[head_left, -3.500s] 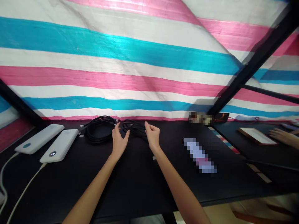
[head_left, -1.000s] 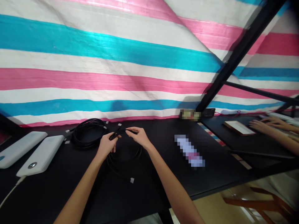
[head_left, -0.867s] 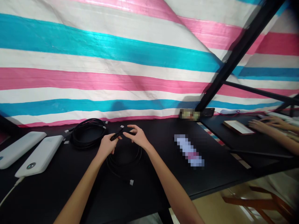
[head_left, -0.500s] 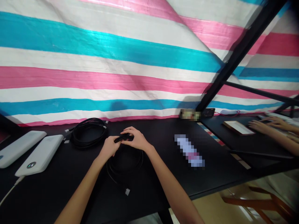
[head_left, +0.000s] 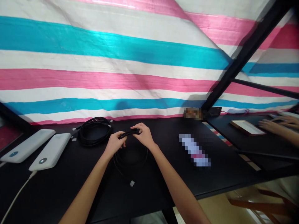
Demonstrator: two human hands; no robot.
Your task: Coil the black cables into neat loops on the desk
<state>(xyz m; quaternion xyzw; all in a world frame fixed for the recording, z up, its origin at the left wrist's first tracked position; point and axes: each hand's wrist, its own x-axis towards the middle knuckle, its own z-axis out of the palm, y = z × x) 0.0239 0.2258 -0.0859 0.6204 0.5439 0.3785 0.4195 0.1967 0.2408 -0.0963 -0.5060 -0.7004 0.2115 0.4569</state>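
My left hand (head_left: 115,143) and my right hand (head_left: 144,135) both pinch the top of a coiled black cable (head_left: 130,155) just above the black table (head_left: 70,183). The coil hangs down between my wrists in a loose loop. One loose end with a small white connector (head_left: 132,183) lies on the table below it. A second, thicker coil of black cable (head_left: 94,134) lies flat to the left of my left hand, with small white tags on its ends.
Two white power banks (head_left: 50,151) lie at the left, a white lead running off the nearer one. A blurred flat object (head_left: 194,150) lies at the right. Another person's hands (head_left: 273,126) rest by a framed panel (head_left: 247,127) on the adjoining table. A striped tarp hangs behind.
Since 3.5 s ago the cable has been lifted off the table and gathered into a loop. Over the last second my right hand has closed onto the coil's top beside my left.
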